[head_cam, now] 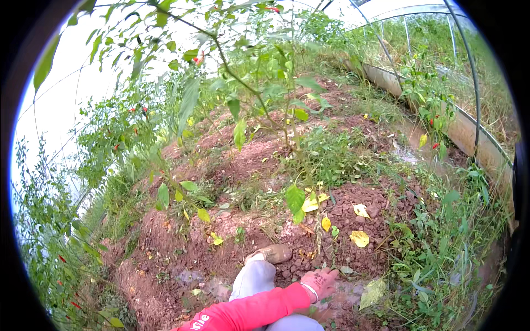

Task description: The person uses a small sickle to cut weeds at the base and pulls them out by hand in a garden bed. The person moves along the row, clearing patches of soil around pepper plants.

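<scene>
My left hand (321,284), in a pinkish glove with dark marks, reaches in from the lower left in a red sleeve with white lettering. A white band circles its wrist. The fingers are low over reddish, clumpy soil (290,271), beside a small pale green leaf (347,270); whether they grip anything cannot be told. My right hand is out of view. A large, mottled green leaf (373,293) lies to the right of the hand. Ahead stands a pepper plant (285,136) with drooping leaves; yellow leaves (359,238) lie on the soil near its base.
A brown shoe (276,253) and light trouser legs (254,277) are close by. Pepper plants with red fruit (116,147) line the left. Weeds (434,248) grow at right, beside a low pale wall (459,120) and thin curved poles (474,82).
</scene>
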